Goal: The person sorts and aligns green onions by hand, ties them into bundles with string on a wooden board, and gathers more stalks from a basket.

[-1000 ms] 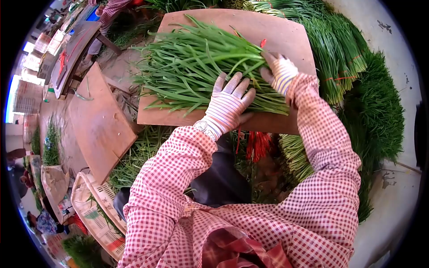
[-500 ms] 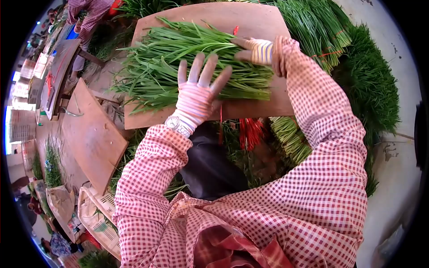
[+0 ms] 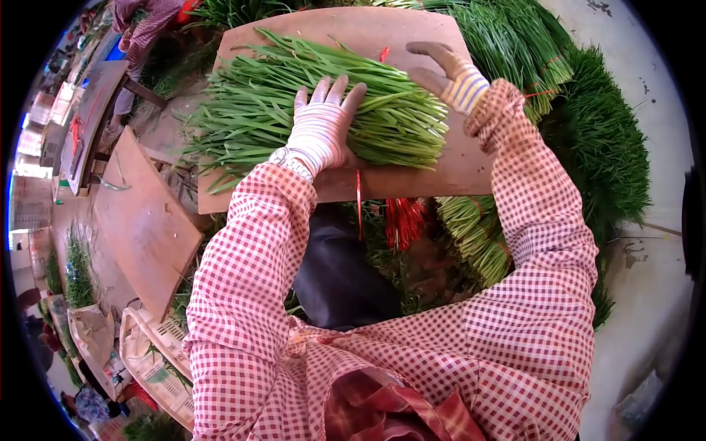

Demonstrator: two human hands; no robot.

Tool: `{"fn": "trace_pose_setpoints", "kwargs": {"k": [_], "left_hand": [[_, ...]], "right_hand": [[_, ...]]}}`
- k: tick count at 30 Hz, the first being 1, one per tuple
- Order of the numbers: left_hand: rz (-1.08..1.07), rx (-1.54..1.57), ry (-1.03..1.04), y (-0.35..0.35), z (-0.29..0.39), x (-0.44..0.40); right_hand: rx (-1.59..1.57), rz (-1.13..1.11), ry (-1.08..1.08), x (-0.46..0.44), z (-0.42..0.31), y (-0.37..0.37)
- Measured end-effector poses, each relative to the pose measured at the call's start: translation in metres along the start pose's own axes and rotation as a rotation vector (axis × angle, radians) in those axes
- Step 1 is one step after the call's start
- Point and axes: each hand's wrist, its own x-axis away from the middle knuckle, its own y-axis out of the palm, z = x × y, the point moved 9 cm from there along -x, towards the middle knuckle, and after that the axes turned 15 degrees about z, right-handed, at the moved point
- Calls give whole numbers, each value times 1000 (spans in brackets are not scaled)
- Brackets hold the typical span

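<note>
Over at the desk (image 3: 467, 165), a heap of green stalks (image 3: 390, 125) lies across the top, leaf tips to the worker's left, cut ends to the right. The left hand (image 3: 321, 128) rests on the leaves, its grip spread apart. The right hand (image 3: 450, 72), grip also apart, holds nothing, just beside the cut ends. Red ties (image 3: 403, 223) hang below the near edge.
</note>
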Motion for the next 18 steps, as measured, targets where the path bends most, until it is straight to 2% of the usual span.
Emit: {"fn": "trace_pose_setpoints", "kwargs": {"k": [2, 4, 6, 7, 8, 10, 12, 15, 16, 18], "left_hand": [[21, -18, -1, -1, -2, -1], [38, -12, -5, -4, -2, 0], [30, 6, -7, -7, 0, 1], [35, 10, -6, -7, 1, 2], [35, 13, -13, -6, 1, 4], [82, 20, 12, -9, 1, 5], [123, 34, 2, -10, -1, 5], [60, 27, -4, -6, -1, 3], [69, 21, -10, -5, -1, 2], [56, 29, -15, -1, -4, 1]], "right_hand": [[541, -42, -92, -9, -10, 12], [602, -102, -53, -14, 14, 35], [733, -113, -136, -17, 24, 48], [731, -110, -31, -19, 36, 47], [731, -118, -35, -18, 45, 49], [416, -314, 177, -11, 61, 63], [460, -391, 181, -10, 65, 60], [196, -535, 241, -3, 63, 56], [204, -532, 247, -2, 52, 54], [522, -664, 129, 13, 27, 69]]}}
